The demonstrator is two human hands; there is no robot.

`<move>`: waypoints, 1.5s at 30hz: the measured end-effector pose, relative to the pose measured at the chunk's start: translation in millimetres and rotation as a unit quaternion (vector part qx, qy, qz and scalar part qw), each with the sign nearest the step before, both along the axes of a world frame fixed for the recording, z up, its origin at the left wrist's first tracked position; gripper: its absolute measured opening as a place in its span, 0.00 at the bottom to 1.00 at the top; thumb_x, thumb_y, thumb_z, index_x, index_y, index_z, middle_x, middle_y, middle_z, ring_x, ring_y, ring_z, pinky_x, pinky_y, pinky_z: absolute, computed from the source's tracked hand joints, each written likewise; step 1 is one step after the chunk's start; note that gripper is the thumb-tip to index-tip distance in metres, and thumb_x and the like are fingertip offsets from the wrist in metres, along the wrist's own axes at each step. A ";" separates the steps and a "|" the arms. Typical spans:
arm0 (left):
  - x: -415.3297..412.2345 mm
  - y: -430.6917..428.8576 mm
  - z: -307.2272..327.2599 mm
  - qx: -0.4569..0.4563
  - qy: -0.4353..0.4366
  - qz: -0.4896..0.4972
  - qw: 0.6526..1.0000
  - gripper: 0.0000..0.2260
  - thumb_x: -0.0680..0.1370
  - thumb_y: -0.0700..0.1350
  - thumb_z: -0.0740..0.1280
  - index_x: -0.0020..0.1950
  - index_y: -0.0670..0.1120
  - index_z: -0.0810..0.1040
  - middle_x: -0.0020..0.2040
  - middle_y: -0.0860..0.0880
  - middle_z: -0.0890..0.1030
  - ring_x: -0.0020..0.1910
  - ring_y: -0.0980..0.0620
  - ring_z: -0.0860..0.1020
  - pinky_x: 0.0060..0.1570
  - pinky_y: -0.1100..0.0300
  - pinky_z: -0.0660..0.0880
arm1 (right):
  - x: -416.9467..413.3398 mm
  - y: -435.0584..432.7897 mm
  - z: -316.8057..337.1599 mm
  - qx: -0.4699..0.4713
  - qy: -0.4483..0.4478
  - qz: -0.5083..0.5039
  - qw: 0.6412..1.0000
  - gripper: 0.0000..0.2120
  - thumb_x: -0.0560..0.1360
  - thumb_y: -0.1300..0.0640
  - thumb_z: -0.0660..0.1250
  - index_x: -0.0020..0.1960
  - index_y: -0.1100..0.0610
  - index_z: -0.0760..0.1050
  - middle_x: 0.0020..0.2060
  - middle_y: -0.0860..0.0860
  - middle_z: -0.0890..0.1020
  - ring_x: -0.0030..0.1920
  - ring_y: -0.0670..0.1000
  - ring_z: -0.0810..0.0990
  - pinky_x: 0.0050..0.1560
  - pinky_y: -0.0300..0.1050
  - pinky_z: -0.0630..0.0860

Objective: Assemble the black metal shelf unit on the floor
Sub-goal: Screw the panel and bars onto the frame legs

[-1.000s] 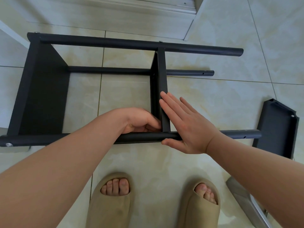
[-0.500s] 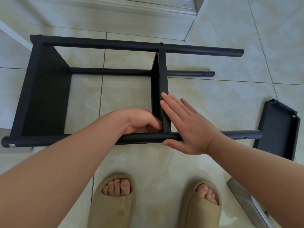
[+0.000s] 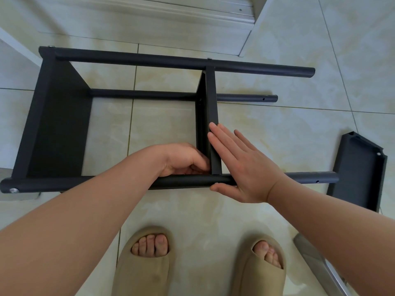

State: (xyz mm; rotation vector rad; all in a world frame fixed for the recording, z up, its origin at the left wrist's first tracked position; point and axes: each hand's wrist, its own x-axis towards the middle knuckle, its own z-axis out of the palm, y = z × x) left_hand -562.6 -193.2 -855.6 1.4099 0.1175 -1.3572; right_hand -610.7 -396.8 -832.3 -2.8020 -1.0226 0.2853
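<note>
Black metal shelf unit (image 3: pixel 53 107), part-built, lying on its side on pale floor tiles (image 3: pixel 267 129), spanning nine o'clock to two o'clock.

Fitted parts:
- near pole (image 3: pixel 85 184), across the centre, with a screw head (image 3: pixel 13 190) at its nine o'clock end
- far pole (image 3: pixel 149 61), at twelve o'clock
- third pole (image 3: pixel 145 95), lower, between those two
- end shelf (image 3: pixel 62 135), at nine o'clock
- middle shelf (image 3: pixel 211 112), on edge at centre, reaching from near pole to far pole

Loose part: spare shelf (image 3: pixel 359 167), at three o'clock, apart from the frame, beside the near pole's free end. That end shows an empty hole (image 3: pixel 317 181).

Left hand (image 3: pixel 183 159): at the inner corner where the middle shelf meets the near pole. The fingers are curled in close. Their tips are hidden, so whether they pinch a fastener cannot be told.

Right hand (image 3: pixel 241 167): flat, fingers straight and together against the middle shelf's other side, thumb along the near pole's front. It braces and grasps nothing.

Step in hand, as judged: fixing the middle shelf to the near pole at this corner.

Next move, as judged: keep the shelf square under the flat hand while the corner joint is tightened. The spare shelf then goes to the holed pole ends.

Also present: two beige slippers (image 3: pixel 145 268) at six o'clock, and a grey object (image 3: pixel 316 259) at five o'clock, not identifiable.
</note>
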 end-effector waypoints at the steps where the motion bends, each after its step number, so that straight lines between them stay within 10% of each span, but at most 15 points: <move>1: -0.3 -0.2 1.0 -0.001 0.006 0.001 1.000 0.11 0.76 0.33 0.64 0.41 0.42 0.84 0.40 0.43 0.84 0.39 0.49 0.83 0.43 0.58 0.79 | 0.0 0.0 0.1 -0.003 0.000 0.000 1.000 0.47 0.78 0.31 0.54 0.82 0.64 0.48 0.82 0.58 0.47 0.82 0.57 0.45 0.79 0.61 0.53; 19: -0.5 -2.7 1.2 0.020 -0.015 -0.017 1.000 0.07 0.77 0.37 0.66 0.51 0.40 0.83 0.45 0.42 0.85 0.44 0.48 0.83 0.52 0.53 0.79 | -0.3 -0.1 -0.7 -0.008 -0.004 -0.001 1.000 0.47 0.78 0.31 0.54 0.82 0.63 0.48 0.82 0.58 0.47 0.82 0.56 0.45 0.80 0.60 0.53; 36: 0.2 -2.1 -0.8 0.011 -0.021 -0.018 1.000 0.10 0.76 0.33 0.63 0.39 0.41 0.82 0.33 0.46 0.81 0.33 0.51 0.81 0.37 0.61 0.78 | -0.3 0.7 0.6 -0.006 -0.003 -0.003 1.000 0.47 0.78 0.31 0.54 0.82 0.64 0.49 0.82 0.58 0.48 0.82 0.57 0.45 0.79 0.61 0.54; 45: -0.1 -1.3 1.2 0.013 -0.007 -0.019 1.000 0.08 0.76 0.36 0.66 0.44 0.42 0.85 0.43 0.42 0.85 0.43 0.48 0.84 0.46 0.57 0.80 | -0.8 0.4 -0.1 -0.007 -0.004 -0.003 1.000 0.47 0.78 0.30 0.53 0.82 0.63 0.49 0.82 0.57 0.47 0.82 0.57 0.45 0.79 0.61 0.54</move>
